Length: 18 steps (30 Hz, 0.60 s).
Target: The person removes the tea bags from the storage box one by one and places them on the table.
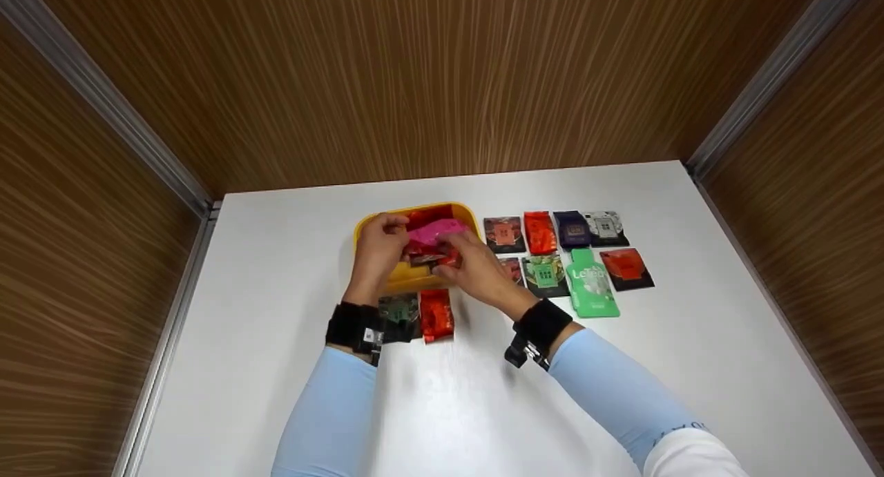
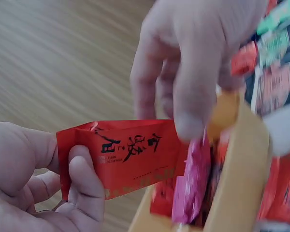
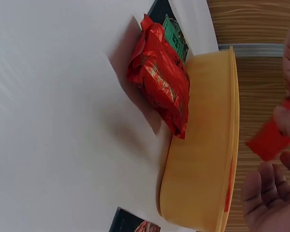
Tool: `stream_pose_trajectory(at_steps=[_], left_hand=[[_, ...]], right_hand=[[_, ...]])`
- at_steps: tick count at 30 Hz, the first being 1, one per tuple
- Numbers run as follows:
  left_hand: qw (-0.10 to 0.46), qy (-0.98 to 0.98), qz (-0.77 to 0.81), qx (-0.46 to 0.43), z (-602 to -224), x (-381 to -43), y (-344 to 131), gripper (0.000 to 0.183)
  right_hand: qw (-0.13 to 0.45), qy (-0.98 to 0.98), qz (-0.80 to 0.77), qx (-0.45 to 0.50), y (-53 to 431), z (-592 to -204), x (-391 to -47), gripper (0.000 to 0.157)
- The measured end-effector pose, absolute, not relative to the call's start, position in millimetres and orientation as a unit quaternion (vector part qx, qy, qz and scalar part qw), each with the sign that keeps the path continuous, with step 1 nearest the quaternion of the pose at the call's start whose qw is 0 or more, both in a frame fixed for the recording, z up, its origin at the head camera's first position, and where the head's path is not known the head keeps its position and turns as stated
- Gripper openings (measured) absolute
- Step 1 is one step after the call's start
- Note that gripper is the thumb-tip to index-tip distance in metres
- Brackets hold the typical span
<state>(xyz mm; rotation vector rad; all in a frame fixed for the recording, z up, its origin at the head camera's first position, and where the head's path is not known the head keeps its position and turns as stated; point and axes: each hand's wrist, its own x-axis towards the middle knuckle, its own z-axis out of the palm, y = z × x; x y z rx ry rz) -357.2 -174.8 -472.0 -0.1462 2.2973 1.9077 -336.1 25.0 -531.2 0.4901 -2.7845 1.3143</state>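
Note:
A red packet with black lettering (image 2: 130,154) is pinched at one end by my left hand (image 2: 63,188), thumb across its face. My right hand (image 2: 193,53) hangs over the packet's other end with loosely bent fingers; whether the thumb touches it is hard to tell. Below both hands (image 1: 380,252) stands a yellow box (image 1: 359,230), with a pink packet (image 1: 438,230) and red packets inside. In the right wrist view, the fingers of the right hand (image 3: 273,193) are spread a little apart from the red packet (image 3: 268,140).
To the right of the box lie rows of packets, among them a green pouch (image 1: 592,287), a purple packet (image 1: 572,229) and a red packet (image 1: 540,232). A dark green-labelled sachet (image 1: 399,315) and another red packet (image 1: 436,315) lie before the box. Wood-patterned panels (image 1: 442,83) enclose the white table (image 1: 276,290).

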Motion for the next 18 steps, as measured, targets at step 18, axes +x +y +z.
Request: stream_pose_trajectory(at_steps=[18], left_hand=[[0.138, 0.858, 0.484, 0.1, -492, -296, -156, 0.026]], right_hand=[[-0.018, -0.747, 0.665, 0.013, 76, -530, -298, 0.014]])
